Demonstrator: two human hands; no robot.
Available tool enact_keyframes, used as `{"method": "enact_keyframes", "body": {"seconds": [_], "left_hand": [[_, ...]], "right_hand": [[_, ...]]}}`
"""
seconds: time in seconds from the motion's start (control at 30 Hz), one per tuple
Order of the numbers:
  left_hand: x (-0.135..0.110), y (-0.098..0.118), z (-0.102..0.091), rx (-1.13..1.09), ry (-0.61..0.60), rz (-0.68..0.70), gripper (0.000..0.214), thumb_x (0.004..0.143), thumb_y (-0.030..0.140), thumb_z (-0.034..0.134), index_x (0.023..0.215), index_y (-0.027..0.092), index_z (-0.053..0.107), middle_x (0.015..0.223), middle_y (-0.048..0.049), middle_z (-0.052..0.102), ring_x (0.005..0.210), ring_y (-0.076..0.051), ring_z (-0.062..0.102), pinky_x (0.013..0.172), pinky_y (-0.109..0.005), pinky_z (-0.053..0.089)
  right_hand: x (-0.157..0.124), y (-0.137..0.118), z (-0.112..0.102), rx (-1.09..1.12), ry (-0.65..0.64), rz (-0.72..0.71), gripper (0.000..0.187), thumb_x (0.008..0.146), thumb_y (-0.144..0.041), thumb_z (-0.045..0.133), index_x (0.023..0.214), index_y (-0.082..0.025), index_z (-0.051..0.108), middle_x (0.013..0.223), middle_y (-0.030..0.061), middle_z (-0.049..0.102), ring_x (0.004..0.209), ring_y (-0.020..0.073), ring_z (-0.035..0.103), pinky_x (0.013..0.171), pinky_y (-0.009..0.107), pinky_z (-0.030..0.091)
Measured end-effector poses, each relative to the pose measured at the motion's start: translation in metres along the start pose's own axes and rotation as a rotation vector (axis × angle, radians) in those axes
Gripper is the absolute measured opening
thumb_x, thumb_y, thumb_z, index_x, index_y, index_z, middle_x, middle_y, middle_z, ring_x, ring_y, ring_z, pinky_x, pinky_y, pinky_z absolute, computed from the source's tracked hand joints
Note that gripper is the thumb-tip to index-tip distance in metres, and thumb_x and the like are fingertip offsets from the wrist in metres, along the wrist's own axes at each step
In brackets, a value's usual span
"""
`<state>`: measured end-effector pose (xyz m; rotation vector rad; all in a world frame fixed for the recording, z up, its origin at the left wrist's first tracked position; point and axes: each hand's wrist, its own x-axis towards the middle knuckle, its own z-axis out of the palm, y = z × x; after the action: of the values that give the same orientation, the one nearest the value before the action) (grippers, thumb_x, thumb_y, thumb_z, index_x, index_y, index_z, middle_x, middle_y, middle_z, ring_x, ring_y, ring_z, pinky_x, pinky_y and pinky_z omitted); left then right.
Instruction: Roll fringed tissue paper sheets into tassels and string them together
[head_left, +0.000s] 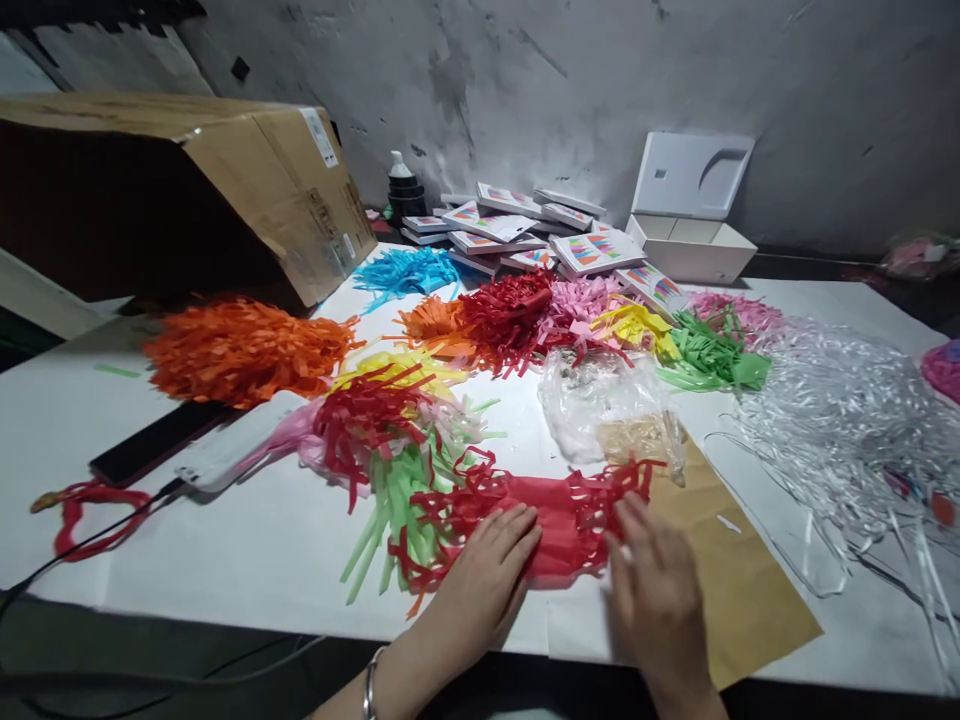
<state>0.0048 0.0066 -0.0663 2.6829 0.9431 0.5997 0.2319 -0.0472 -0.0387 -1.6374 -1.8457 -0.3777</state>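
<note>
Along the tabletop (225,560)'s near edge, with white room toward the left corner, a left hand (491,565) lies flat, fingers extended, on red tissue paper (553,505) stretched parallel, fringes pointing left and right; whether the blurred right hand (660,575) grips is unclear.

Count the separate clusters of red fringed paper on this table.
3: a flat red sheet under the left hand; a red bunch beside the light-green fringe; a dark-red bunch between the smaller orange bunch and pink bunch. More may be hidden underneath.
</note>
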Motion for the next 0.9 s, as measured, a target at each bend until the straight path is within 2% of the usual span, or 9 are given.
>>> {"method": "enact_keyframes", "body": {"seconds": [0.07,0.1,0.17,0.3,0.4,0.5,0.67,0.8,0.9], "left_hand": [[0.000,-0.003,0.001,-0.016,0.006,0.017,0.042,0.092,0.007,0.050,0.132,0.014,0.061,0.141,-0.0167,0.062,0.135,-0.031,0.053,0.110,-0.057,0.048],[-0.001,-0.004,0.000,-0.025,0.004,0.023,0.040,0.093,0.006,0.049,0.130,0.015,0.062,0.139,-0.0160,0.064,0.134,-0.030,0.054,0.109,-0.056,0.049],[-0.004,-0.005,-0.003,-0.045,-0.008,0.044,0.037,0.096,0.007,0.047,0.128,0.016,0.063,0.134,-0.0142,0.067,0.130,-0.028,0.056,0.107,-0.055,0.050],[-0.007,-0.002,-0.017,-0.151,-0.023,0.053,0.028,0.099,0.010,0.047,0.116,0.019,0.067,0.119,-0.0085,0.075,0.118,-0.024,0.063,0.102,-0.045,0.052],[0.000,0.001,-0.024,-0.185,-0.013,-0.043,0.022,0.100,0.015,0.046,0.104,0.019,0.068,0.101,-0.0067,0.077,0.097,-0.022,0.067,0.087,-0.038,0.055],[0.014,0.000,-0.025,-0.044,-0.003,-0.195,0.028,0.100,0.019,0.043,0.084,0.019,0.065,0.080,-0.0061,0.070,0.076,-0.022,0.063,0.070,-0.036,0.051],[0.030,-0.006,-0.026,0.175,-0.089,-0.413,0.021,0.097,0.015,0.049,0.081,0.019,0.062,0.083,-0.0081,0.067,0.080,-0.027,0.062,0.070,-0.038,0.049],[0.034,-0.008,-0.029,0.211,-0.186,-0.464,0.016,0.097,0.016,0.052,0.085,0.018,0.063,0.087,-0.0084,0.068,0.084,-0.027,0.063,0.072,-0.037,0.049],[0.037,-0.008,-0.030,0.215,-0.221,-0.472,0.016,0.097,0.018,0.053,0.085,0.017,0.063,0.087,-0.0090,0.068,0.084,-0.028,0.063,0.069,-0.037,0.049]], "right_hand": [[0.000,-0.017,0.003,0.164,-0.109,-0.261,0.044,0.095,-0.011,0.049,0.138,-0.016,0.057,0.128,0.0139,0.069,0.122,0.0275,0.063,0.100,0.045,0.055],[-0.001,-0.023,0.006,0.215,-0.158,-0.341,0.044,0.094,-0.008,0.046,0.136,-0.016,0.059,0.125,0.0123,0.071,0.121,0.0260,0.065,0.100,0.043,0.056],[-0.002,-0.029,0.012,0.250,-0.186,-0.380,0.041,0.094,-0.005,0.042,0.127,-0.015,0.064,0.117,0.0102,0.075,0.112,0.0248,0.069,0.096,0.043,0.058],[-0.006,-0.023,0.014,0.297,-0.199,-0.300,0.029,0.095,-0.008,0.046,0.109,-0.019,0.068,0.098,0.0049,0.076,0.093,0.0216,0.071,0.089,0.041,0.058],[-0.002,-0.022,0.016,0.332,-0.239,-0.162,0.023,0.097,-0.013,0.045,0.098,-0.020,0.066,0.087,0.0037,0.071,0.087,0.0210,0.066,0.087,0.041,0.053],[0.009,-0.028,0.028,0.275,-0.243,-0.040,0.026,0.100,-0.015,0.042,0.087,-0.020,0.064,0.076,0.0030,0.065,0.077,0.0208,0.061,0.076,0.037,0.047],[0.027,-0.033,0.052,0.151,-0.294,0.068,0.031,0.102,-0.021,0.044,0.075,-0.022,0.059,0.067,0.0015,0.061,0.065,0.0206,0.054,0.067,0.034,0.038],[0.031,-0.034,0.058,0.036,-0.293,0.099,0.027,0.101,-0.022,0.049,0.075,-0.021,0.057,0.064,0.0026,0.058,0.063,0.0220,0.052,0.067,0.035,0.036],[0.030,-0.034,0.053,-0.018,-0.280,0.109,0.023,0.099,-0.018,0.049,0.078,-0.020,0.059,0.069,0.0058,0.060,0.068,0.0246,0.055,0.069,0.038,0.038]]}}
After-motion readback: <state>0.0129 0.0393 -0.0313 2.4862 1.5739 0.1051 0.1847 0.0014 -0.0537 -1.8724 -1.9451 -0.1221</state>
